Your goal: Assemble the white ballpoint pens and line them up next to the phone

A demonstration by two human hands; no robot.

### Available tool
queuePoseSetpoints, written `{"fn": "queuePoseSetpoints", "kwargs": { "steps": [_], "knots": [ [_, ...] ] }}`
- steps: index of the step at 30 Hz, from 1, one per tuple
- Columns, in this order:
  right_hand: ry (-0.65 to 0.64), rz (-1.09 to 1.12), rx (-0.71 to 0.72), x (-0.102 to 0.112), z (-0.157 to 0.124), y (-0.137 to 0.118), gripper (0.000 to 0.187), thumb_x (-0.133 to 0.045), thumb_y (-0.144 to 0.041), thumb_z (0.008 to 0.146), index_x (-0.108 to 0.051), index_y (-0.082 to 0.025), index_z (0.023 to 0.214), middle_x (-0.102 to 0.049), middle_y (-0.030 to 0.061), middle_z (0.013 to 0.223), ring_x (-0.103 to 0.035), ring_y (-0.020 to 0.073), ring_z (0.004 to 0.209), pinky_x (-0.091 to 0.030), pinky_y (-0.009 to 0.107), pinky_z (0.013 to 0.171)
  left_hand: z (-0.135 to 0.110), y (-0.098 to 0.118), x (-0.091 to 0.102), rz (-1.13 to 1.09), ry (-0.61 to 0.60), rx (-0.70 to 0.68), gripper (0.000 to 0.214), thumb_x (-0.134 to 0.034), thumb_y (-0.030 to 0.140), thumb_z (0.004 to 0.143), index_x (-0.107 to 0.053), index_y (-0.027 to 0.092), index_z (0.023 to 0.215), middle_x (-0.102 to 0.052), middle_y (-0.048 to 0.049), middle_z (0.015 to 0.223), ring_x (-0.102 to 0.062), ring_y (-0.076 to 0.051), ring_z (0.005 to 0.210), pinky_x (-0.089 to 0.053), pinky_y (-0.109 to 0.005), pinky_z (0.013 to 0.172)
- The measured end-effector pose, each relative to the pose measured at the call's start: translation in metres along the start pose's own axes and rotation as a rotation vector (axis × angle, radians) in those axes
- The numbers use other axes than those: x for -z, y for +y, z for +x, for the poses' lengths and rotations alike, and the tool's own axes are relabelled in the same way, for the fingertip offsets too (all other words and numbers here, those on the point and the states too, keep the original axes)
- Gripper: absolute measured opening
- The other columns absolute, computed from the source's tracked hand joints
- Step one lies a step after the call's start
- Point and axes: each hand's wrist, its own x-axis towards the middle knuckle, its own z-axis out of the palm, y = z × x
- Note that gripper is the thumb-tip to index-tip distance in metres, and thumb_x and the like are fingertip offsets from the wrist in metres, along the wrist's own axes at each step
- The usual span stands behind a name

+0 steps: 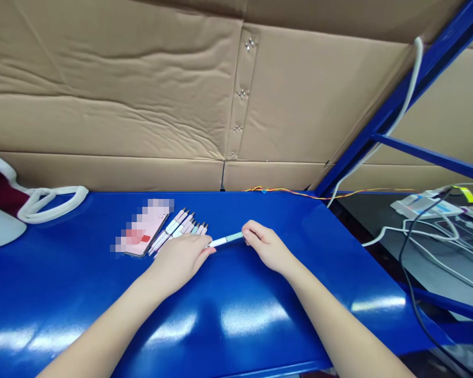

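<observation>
Two hands reach over a blue metal bench [67,283]: beside a pink phone [144,228] and a row of pens [179,227], the left hand [181,260] lies loosely curled, fingertips just beside the end of a white-and-teal plastic pen [225,240], which the right hand [266,244] pinches between thumb and fingers
</observation>
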Motion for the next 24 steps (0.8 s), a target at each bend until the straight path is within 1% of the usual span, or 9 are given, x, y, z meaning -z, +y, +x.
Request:
{"fn": "queuePoseSetpoints", "kwargs": {
  "steps": [3,8,11,14,16,18,20,22,24],
  "knots": [
    [0.008,0.197,-0.05,-0.001,0.001,0.002,0.026,-0.045,-0.038,0.089,-0.048,-0.019,0.071,-0.05,-0.0031,0.063,-0.049,0.012,0.064,-0.041,0.026,0.065,-0.001,0.002,-0.001,0.002,-0.029,0.023,0.026,-0.04,0.036,0.093,-0.061,0.021,0.094,-0.066,-0.0037,0.079,-0.061,-0.019,0.075,-0.043,-0.027,0.064],
    [0.05,0.877,-0.252,-0.021,-0.003,-0.012,0.029,-0.061,-0.045,0.078,-0.047,-0.02,0.081,-0.058,-0.0009,0.071,-0.059,0.0133,0.065,-0.048,0.026,0.059,-0.001,0.013,-0.001,0.02,-0.045,0.106,0.032,-0.035,0.041,0.094,-0.06,0.021,0.094,-0.064,-0.0037,0.075,-0.061,-0.02,0.072,-0.04,-0.027,0.059],
    [0.051,0.945,-0.29,-0.035,-0.004,-0.022,0.032,-0.069,-0.041,0.071,-0.054,-0.019,0.088,-0.059,0.0007,0.076,-0.059,0.0128,0.067,-0.048,0.022,0.054,-0.001,0.024,-0.003,-0.024,-0.097,0.104,0.034,-0.032,0.04,0.094,-0.06,0.022,0.093,-0.063,-0.0031,0.072,-0.06,-0.019,0.07,-0.039,-0.026,0.059],
    [0.085,0.9,-0.311,-0.027,-0.001,-0.021,0.029,-0.064,-0.044,0.073,-0.055,-0.018,0.083,-0.063,0.004,0.083,-0.061,0.0148,0.073,-0.05,0.024,0.057,-0.001,0.03,-0.005,-0.065,-0.085,0.117,0.034,-0.036,0.045,0.092,-0.06,0.023,0.101,-0.065,-0.0029,0.076,-0.06,-0.02,0.073,-0.04,-0.027,0.06],
    [0.154,0.727,-0.348,-0.003,0.001,-0.011,0.028,-0.057,-0.047,0.077,-0.054,-0.019,0.082,-0.064,0.0033,0.076,-0.061,0.0161,0.068,-0.05,0.028,0.059,-0.001,0.027,-0.004,-0.058,-0.023,0.164,0.034,-0.041,0.048,0.089,-0.06,0.022,0.102,-0.066,-0.0031,0.081,-0.06,-0.02,0.076,-0.042,-0.028,0.063],
    [0.253,0.217,-0.364,0.028,0.002,0.004,0.024,-0.055,-0.043,0.078,-0.056,-0.019,0.077,-0.062,0.0025,0.068,-0.059,0.0158,0.062,-0.045,0.027,0.058,0.0,0.019,-0.002,-0.008,0.044,0.213,0.031,-0.044,0.045,0.088,-0.061,0.02,0.093,-0.066,-0.004,0.086,-0.06,-0.021,0.08,-0.043,-0.029,0.067],
    [0.348,-0.374,-0.474,0.056,0.002,0.023,0.021,-0.055,-0.04,0.079,-0.058,-0.019,0.074,-0.061,0.0041,0.068,-0.06,0.0203,0.068,-0.04,0.028,0.058,0.001,0.009,0.0,0.054,0.061,0.255,0.024,-0.046,0.039,0.086,-0.06,0.019,0.082,-0.065,-0.0043,0.084,-0.06,-0.021,0.082,-0.043,-0.029,0.067],
    [0.243,-0.643,-0.625,0.072,0.003,0.04,0.02,-0.054,-0.039,0.079,-0.059,-0.02,0.077,-0.063,0.0067,0.076,-0.06,0.0242,0.074,-0.038,0.029,0.057,0.002,0.0,0.002,0.077,0.022,0.29,0.021,-0.049,0.036,0.084,-0.059,0.02,0.077,-0.064,-0.0042,0.081,-0.06,-0.022,0.081,-0.043,-0.029,0.063],
    [0.172,-0.739,-0.655,0.077,0.003,0.053,0.02,-0.052,-0.038,0.081,-0.059,-0.02,0.086,-0.064,0.0088,0.085,-0.061,0.0254,0.079,-0.038,0.029,0.058,0.003,-0.004,0.002,0.086,-0.037,0.314,0.02,-0.051,0.036,0.082,-0.059,0.019,0.075,-0.064,-0.0044,0.08,-0.06,-0.022,0.08,-0.043,-0.029,0.061]
  ]
}}
